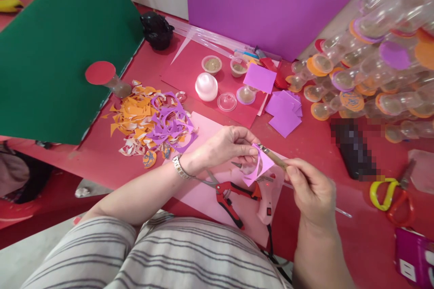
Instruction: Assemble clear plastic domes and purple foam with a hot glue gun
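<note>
Left hand [224, 146] pinches a curled purple foam piece [263, 165] between thumb and fingertips, just above a pink sheet [200, 198]; right hand [310, 189], fingers pressed round a thin brown stick [273, 157], sets its tip against the foam; so light a pinch could well drop the piece onto the glue gun [267, 203] below (a red light shows on it); the red table [322, 144] carries foam offcuts [152, 122] and capped clear cups [373, 67]; a purple board [271, 4] and a green board [57, 45] stand behind.
</note>
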Available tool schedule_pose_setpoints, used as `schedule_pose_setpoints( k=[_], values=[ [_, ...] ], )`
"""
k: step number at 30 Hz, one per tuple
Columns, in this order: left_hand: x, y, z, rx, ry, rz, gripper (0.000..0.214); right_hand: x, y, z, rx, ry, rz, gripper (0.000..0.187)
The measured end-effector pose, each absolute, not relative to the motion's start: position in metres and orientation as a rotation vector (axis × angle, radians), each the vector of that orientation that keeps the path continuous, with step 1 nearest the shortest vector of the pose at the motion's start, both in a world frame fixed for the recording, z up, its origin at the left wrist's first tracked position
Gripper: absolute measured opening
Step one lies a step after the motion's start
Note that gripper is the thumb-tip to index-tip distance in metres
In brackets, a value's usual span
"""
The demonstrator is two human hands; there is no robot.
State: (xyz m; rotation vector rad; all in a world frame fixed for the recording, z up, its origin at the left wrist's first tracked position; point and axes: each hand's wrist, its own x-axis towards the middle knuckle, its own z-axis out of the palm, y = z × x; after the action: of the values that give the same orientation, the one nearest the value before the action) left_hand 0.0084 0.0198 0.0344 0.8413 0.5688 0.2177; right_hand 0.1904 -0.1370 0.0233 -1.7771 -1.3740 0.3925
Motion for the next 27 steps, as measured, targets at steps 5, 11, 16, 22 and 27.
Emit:
schedule_pose_setpoints(
  k=[5, 11, 16, 22, 27],
  values=[
    [0.009, 0.02, 0.029, 0.776, 0.56, 0.207, 0.019, 0.185, -0.131, 0.029, -1.76, -1.48, 0.29, 0.014],
    [0.009, 0.021, 0.024, 0.676, 0.56, 0.203, 0.031, 0.182, -0.13, 0.028, -1.703, -1.561, 0.113, 0.005],
    [0.009, 0.02, 0.025, 0.627, 0.503, 0.216, 0.037, 0.181, -0.13, 0.027, -1.684, -1.66, -0.092, 0.011],
    [0.011, 0.021, 0.024, 0.699, 0.55, 0.221, 0.028, 0.181, -0.129, 0.028, -1.667, -1.78, -0.287, 0.02],
    [0.006, 0.032, 0.026, 0.854, 0.626, 0.382, 0.025, 0.185, -0.132, 0.031, -1.656, -1.726, -0.237, 0.018]
  ],
)
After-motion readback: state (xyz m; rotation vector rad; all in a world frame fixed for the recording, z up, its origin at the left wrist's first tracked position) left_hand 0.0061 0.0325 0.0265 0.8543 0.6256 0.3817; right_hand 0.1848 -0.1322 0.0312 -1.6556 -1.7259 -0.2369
